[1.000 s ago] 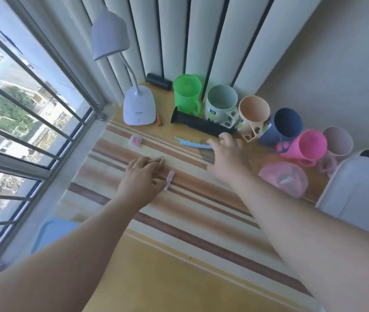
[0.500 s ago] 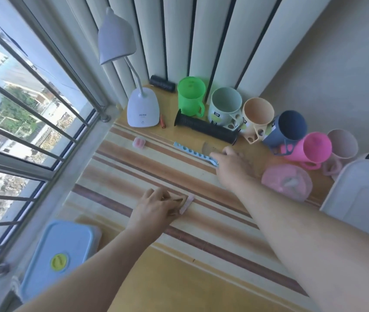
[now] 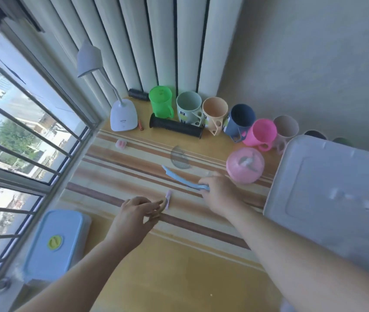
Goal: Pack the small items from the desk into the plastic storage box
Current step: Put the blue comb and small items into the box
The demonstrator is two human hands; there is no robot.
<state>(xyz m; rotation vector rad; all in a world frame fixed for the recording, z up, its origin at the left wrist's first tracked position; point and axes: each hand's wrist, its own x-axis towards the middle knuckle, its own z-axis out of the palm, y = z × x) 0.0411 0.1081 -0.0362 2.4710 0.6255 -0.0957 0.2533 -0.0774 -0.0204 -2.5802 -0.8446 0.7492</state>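
Note:
My right hand (image 3: 219,193) grips one end of a long light-blue strip (image 3: 180,177) that lies slanted on the striped desk mat (image 3: 120,176). My left hand (image 3: 137,212) pinches a small tan item, hard to make out, at its fingertips, and a small pink clip (image 3: 168,199) lies right beside them. A clear protractor (image 3: 179,157) lies flat on the mat behind the strip. A small pink eraser-like piece (image 3: 121,144) sits near the window side. The large translucent plastic storage box (image 3: 332,199), lid on, stands at the right. A smaller blue-lidded box (image 3: 55,242) sits at the left edge.
A white desk lamp (image 3: 123,118), a black rubber grip (image 3: 175,126) and a row of several coloured mugs (image 3: 215,113) line the back by the radiator. A round pink container (image 3: 245,165) stands beside the big box. The barred window (image 3: 21,131) runs along the left.
My right hand has picked up the blue strip's end and drawn it nearer and rightwards, uncovering the protractor. My left hand has pulled back toward me with the tan item and pink clip.

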